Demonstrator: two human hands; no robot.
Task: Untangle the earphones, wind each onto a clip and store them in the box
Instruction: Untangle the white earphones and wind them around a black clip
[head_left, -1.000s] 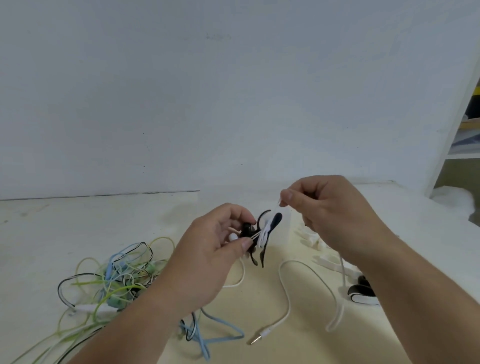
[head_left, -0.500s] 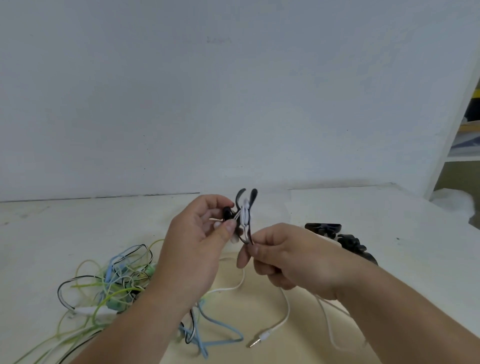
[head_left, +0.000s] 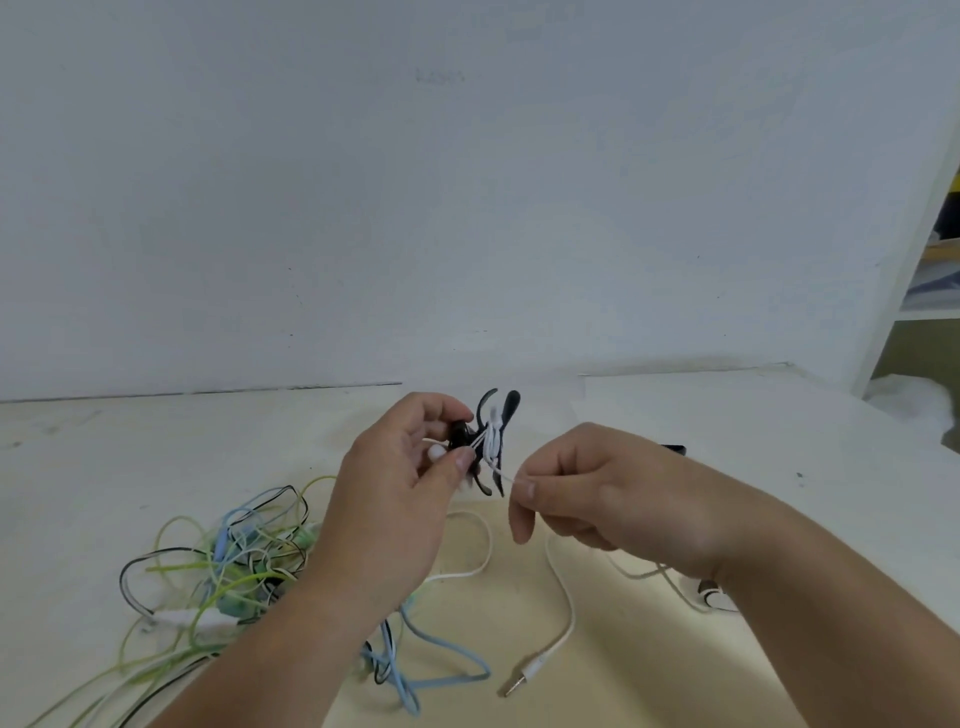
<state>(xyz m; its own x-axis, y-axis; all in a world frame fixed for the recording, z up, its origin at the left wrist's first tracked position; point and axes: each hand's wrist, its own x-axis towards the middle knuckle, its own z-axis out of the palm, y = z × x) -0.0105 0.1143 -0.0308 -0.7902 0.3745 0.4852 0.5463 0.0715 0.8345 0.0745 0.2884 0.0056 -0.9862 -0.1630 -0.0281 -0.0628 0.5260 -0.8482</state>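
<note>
The black clip (head_left: 511, 404), with white cable (head_left: 569, 608) wound round its middle, is up above the counter (head_left: 104, 467) in the left hand (head_left: 400, 499), whose grip curls thumb and fingers round it. The right hand (head_left: 597, 499) has a pinching grip on the cable just beside the clip. A tangle of earphones (head_left: 234, 566) lies to the left, partly under the left forearm.

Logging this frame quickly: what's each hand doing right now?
Left hand: grips the black clip.
Right hand: pinches the white earphone cable.

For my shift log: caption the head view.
Left hand holds a black clip wrapped in white cable; right hand pinches the cable beside it.
</note>
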